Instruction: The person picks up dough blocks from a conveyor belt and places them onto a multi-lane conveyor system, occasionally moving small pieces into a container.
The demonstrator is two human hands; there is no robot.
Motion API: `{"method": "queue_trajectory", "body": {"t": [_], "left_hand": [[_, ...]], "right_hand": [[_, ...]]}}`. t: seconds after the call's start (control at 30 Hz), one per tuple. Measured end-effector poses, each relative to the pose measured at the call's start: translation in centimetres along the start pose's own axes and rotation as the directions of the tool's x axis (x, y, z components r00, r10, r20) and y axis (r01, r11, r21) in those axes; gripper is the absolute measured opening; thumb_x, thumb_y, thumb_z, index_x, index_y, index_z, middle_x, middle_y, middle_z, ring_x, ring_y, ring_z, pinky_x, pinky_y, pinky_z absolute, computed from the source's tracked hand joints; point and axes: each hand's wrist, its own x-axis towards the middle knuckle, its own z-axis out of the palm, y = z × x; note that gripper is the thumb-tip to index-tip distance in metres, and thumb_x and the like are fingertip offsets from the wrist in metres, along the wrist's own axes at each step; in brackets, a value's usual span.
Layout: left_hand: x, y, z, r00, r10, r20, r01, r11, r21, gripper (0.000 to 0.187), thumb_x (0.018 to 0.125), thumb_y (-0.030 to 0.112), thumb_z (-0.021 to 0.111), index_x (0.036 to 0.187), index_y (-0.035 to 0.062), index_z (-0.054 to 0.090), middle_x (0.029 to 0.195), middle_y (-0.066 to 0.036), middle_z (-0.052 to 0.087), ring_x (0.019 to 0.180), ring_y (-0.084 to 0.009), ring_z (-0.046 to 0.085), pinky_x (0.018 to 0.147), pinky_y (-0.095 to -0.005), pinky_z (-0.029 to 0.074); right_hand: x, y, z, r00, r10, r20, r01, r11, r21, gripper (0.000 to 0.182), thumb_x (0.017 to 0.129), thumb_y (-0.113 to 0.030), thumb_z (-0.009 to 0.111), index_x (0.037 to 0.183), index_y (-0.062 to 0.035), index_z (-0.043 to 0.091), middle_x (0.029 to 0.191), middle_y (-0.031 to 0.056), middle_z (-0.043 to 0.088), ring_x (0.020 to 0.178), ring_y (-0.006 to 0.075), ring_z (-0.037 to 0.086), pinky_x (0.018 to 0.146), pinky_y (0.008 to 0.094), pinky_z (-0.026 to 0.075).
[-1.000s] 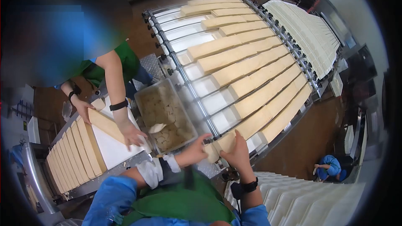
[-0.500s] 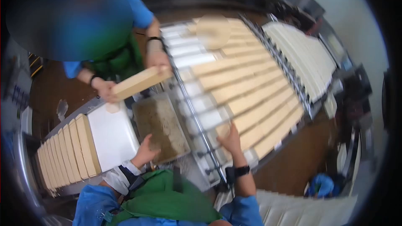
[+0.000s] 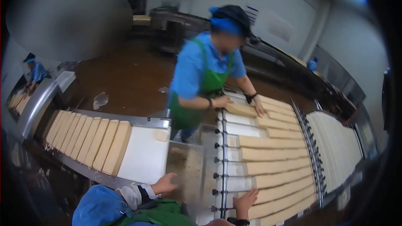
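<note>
My left hand (image 3: 165, 183) is empty, its fingers apart, over the near edge of a metal tray (image 3: 184, 147) with brownish residue. My right hand (image 3: 246, 203) lies with spread fingers at the near left end of the pale, long blocks (image 3: 276, 180) on the right-hand conveyor; whether it touches one is unclear. These blocks lie in parallel rows beyond a metal rail (image 3: 224, 159) with black knobs. On the left, a row of similar blocks (image 3: 96, 140) rests on a white belt (image 3: 144, 152), with a small pale piece (image 3: 161, 134) near its far edge.
Across from me, a co-worker (image 3: 205, 71) in a green apron has both hands on a block at the right conveyor's far end. Another belt (image 3: 335, 140) lies farther right. Two more people (image 3: 37, 73) (image 3: 312, 65) show in the distance.
My view has tilted up and turned left. The co-worker has brought the block from between the conveyors onto the right one. My right hand appears lower, near the block ends.
</note>
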Motion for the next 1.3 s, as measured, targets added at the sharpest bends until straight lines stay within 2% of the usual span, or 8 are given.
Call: {"method": "queue_trajectory", "body": {"t": [0.13, 0.23, 0.43, 0.53, 0.77, 0.97, 1.17, 1.3], "left_hand": [[0.2, -0.9, -0.4, 0.998, 0.004, -0.06, -0.002, 0.999, 0.038, 0.07, 0.079, 0.035, 0.075, 0.134, -0.0035, 0.053, 0.129, -0.027, 0.058, 0.117, -0.0389, 0.058, 0.101, -0.0414, 0.047], [-0.6, -0.5, -1.0, 0.991, 0.044, -0.123, -0.038, 0.998, 0.054, 0.069, 0.078, 0.035, 0.074, 0.133, -0.0037, 0.054, 0.125, -0.026, 0.062, 0.112, -0.0366, 0.062, 0.097, -0.0413, 0.05], [-2.1, -0.3, -1.6, 0.981, -0.159, -0.111, 0.142, 0.979, -0.145, 0.063, 0.078, 0.035, 0.077, 0.127, 0.0003, 0.058, 0.118, -0.022, 0.064, 0.107, -0.0326, 0.063, 0.091, -0.0388, 0.051], [-2.5, -1.9, -1.5, 0.978, -0.129, -0.164, 0.108, 0.986, -0.128, 0.063, 0.077, 0.033, 0.078, 0.128, 0.001, 0.057, 0.119, -0.021, 0.062, 0.106, -0.0317, 0.063, 0.09, -0.0382, 0.051], [-4.0, -1.8, -2.8, 0.965, -0.196, -0.175, 0.143, 0.951, -0.274, 0.064, 0.075, 0.027, 0.078, 0.126, -0.0033, 0.055, 0.105, -0.024, 0.063, 0.066, -0.0259, 0.068, 0.066, -0.0358, 0.056], [-5.6, -5.3, -4.4, 0.922, -0.258, -0.29, 0.203, 0.957, -0.207, 0.058, 0.074, 0.025, 0.078, 0.123, -0.0004, 0.059, 0.102, -0.02, 0.066, 0.098, -0.0309, 0.063, 0.085, -0.0399, 0.053], [-9.2, -6.3, -8.5, 0.733, -0.554, -0.395, 0.298, 0.784, -0.545, 0.065, 0.071, 0.013, 0.074, 0.13, 0.0011, 0.049, 0.091, -0.016, 0.064, 0.084, -0.03, 0.063, 0.075, -0.0402, 0.052], [-10.5, -11.0, -9.0, 0.565, -0.601, -0.566, 0.198, 0.764, -0.614, 0.073, 0.068, 0.011, 0.076, 0.133, 0.0024, 0.045, 0.089, -0.016, 0.061, 0.083, -0.0308, 0.063, 0.075, -0.0402, 0.052]], "right_hand": [[0.8, 0.4, -0.1, 0.984, -0.176, -0.038, 0.172, 0.981, -0.086, 0.106, 0.059, -0.043, 0.082, 0.139, 0.0111, 0.039, 0.15, 0.0306, 0.033, 0.142, 0.0434, 0.028, 0.121, 0.0535, 0.017], [0.9, 0.0, -3.6, 0.905, -0.425, 0.037, 0.421, 0.877, -0.231, 0.055, 0.076, -0.036, 0.07, 0.114, 0.0032, 0.062, 0.115, 0.0298, 0.059, 0.112, 0.0474, 0.05, 0.101, 0.052, 0.038], [1.2, 1.2, -4.4, 0.778, -0.625, -0.064, 0.606, 0.773, -0.186, 0.057, 0.081, -0.04, 0.07, 0.115, 0.0049, 0.061, 0.11, 0.0277, 0.062, 0.1, 0.0465, 0.057, 0.089, 0.0541, 0.047], [0.9, 2.0, -2.4, 0.942, -0.266, 0.206, 0.303, 0.937, -0.172, 0.095, 0.062, -0.048, 0.079, 0.131, 0.0091, 0.047, 0.146, 0.0289, 0.039, 0.138, 0.0422, 0.035, 0.12, 0.054, 0.019], [-0.5, 2.6, 0.1, 0.967, -0.248, 0.053, 0.252, 0.928, -0.275, 0.121, 0.064, -0.05, 0.08, 0.151, 0.0081, 0.019, 0.155, 0.0279, 0.028, 0.149, 0.0414, 0.018, 0.12, 0.0543, 0.016], [-0.8, 0.2, -1.6, 0.995, -0.059, 0.075, 0.078, 0.956, -0.284, 0.122, 0.061, -0.04, 0.083, 0.152, 0.0074, 0.017, 0.158, 0.0296, 0.018, 0.15, 0.0441, 0.011, 0.12, 0.058, 0.012], [-0.4, -12.8, -1.4, 0.857, -0.49, -0.162, 0.505, 0.861, 0.067, 0.093, 0.07, -0.017, 0.073, 0.148, 0.0048, 0.028, 0.15, 0.0345, 0.027, 0.142, 0.0503, 0.022, 0.117, 0.0591, 0.019], [-1.9, -26.7, 2.8, 0.644, -0.765, 0.017, 0.731, 0.621, 0.283, 0.067, 0.077, -0.019, 0.072, 0.134, 0.004, 0.048, 0.135, 0.0252, 0.052, 0.129, 0.0425, 0.046, 0.113, 0.0503, 0.033]]}}
